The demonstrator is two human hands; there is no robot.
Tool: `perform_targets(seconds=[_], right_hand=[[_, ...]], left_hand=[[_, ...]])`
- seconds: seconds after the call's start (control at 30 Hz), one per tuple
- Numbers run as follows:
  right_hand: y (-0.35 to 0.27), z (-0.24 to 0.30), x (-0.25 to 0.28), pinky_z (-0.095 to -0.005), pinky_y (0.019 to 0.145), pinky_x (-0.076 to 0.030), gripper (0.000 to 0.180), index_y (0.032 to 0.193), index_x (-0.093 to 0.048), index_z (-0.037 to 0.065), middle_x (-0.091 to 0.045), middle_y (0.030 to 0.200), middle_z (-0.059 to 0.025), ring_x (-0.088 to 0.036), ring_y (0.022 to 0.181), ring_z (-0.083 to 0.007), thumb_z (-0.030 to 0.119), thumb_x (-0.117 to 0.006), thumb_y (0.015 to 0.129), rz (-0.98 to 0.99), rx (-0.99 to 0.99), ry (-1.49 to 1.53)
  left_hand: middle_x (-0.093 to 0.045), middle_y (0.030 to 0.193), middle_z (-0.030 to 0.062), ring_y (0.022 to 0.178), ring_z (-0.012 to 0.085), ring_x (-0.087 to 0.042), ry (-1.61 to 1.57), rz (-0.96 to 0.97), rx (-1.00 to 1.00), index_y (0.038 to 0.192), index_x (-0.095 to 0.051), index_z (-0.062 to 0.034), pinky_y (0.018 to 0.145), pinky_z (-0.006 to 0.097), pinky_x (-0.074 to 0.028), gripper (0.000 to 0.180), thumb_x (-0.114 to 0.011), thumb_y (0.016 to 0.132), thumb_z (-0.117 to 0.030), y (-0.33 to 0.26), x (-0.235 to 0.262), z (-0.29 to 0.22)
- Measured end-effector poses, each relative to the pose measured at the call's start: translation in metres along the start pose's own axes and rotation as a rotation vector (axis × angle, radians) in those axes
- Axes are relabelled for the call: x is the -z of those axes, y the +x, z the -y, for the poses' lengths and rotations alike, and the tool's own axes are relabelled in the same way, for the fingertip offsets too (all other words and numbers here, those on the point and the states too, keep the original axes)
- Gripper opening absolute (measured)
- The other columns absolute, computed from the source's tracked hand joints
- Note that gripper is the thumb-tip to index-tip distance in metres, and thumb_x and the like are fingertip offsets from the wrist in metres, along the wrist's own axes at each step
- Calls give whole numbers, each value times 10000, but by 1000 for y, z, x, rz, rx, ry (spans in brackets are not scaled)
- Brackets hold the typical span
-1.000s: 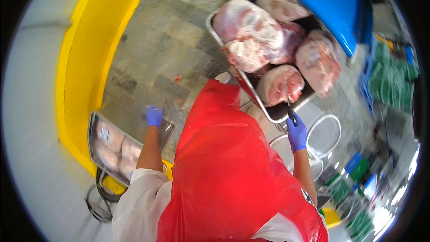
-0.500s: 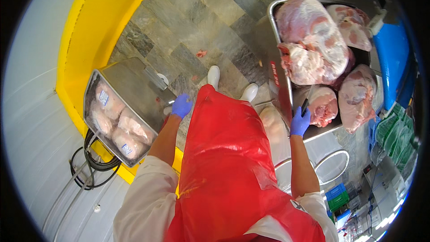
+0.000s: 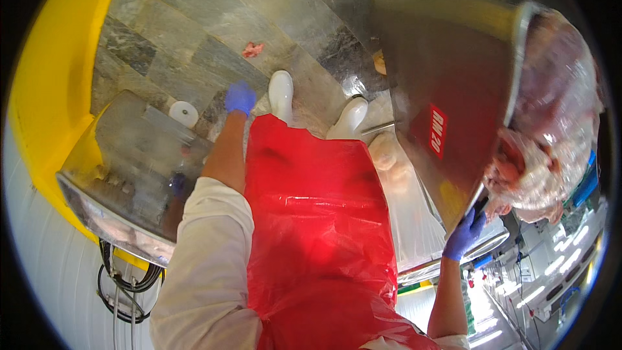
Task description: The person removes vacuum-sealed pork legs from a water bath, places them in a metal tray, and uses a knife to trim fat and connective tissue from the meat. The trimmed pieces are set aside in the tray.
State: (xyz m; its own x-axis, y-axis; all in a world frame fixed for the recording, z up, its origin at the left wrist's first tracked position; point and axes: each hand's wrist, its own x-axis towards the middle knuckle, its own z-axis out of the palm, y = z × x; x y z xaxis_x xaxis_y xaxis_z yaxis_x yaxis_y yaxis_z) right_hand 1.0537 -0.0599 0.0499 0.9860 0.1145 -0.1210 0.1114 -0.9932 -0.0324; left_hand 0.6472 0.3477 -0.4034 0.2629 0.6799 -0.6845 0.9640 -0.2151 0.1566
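Observation:
My right hand (image 3: 464, 234), in a blue glove, is at the near rim of the tall steel meat bin (image 3: 447, 58) on the right. A dark bit of the knife handle (image 3: 481, 205) shows at its fingers; the blade is out of sight. Large pale-pink meat cuts (image 3: 551, 110) rise above the bin's rim. My left hand (image 3: 240, 98), also blue-gloved, hangs over the floor beside my white boots, touching nothing that I can see. Its fingers are smeared by motion.
A second steel bin (image 3: 139, 162) with wrapped meat stands at the left, against a yellow guard (image 3: 52, 58). Black hoses (image 3: 133, 285) coil below it. A meat scrap (image 3: 253, 49) lies on the tiled floor. A clear bag (image 3: 414, 220) hangs beside the right bin.
The view has tilted and shifted, so the right bin shows its side more and its inside less. My right hand now appears at the bin's near rim; the knife is mostly hidden.

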Motion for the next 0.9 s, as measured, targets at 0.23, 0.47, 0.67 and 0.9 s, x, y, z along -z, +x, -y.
perform_targets(seconds=[0.23,0.47,0.67,0.9], right_hand=[[-8,-16,12,-387,1054,-440,587,1482,-424,-75,-521,1429,-189,-531,1212,-265,350,-522,1089,79,-103,387],[-13,-36,26,-457,1101,-465,709,1426,-439,-53,-518,1415,-204,-564,1216,-287,550,-503,1058,-86,-103,203],[-14,-28,22,-463,1136,-416,677,1494,-414,-25,-475,1491,-193,-526,1294,-287,496,-503,1072,-89,-197,282],[3,-24,3,-429,1029,-464,619,1399,-511,-107,-592,1376,-222,-580,1142,-304,429,-504,1088,-36,-78,151]], left_hand=[[-708,1159,230,1126,405,-674,-237,-204,47,1219,-664,-44,935,481,-544,357,-691,890,-178,108,-46,-8],[-702,1093,266,1049,449,-665,-192,-372,-38,1210,-640,-74,907,549,-513,487,-633,961,-492,196,-121,7],[-714,1071,251,1028,475,-670,-241,-1,115,1082,-611,-41,844,531,-533,516,-687,909,-521,185,-137,4],[-704,1117,274,1083,477,-662,-350,-80,270,1075,-677,-94,904,559,-517,678,-478,956,-731,87,-64,-36]])
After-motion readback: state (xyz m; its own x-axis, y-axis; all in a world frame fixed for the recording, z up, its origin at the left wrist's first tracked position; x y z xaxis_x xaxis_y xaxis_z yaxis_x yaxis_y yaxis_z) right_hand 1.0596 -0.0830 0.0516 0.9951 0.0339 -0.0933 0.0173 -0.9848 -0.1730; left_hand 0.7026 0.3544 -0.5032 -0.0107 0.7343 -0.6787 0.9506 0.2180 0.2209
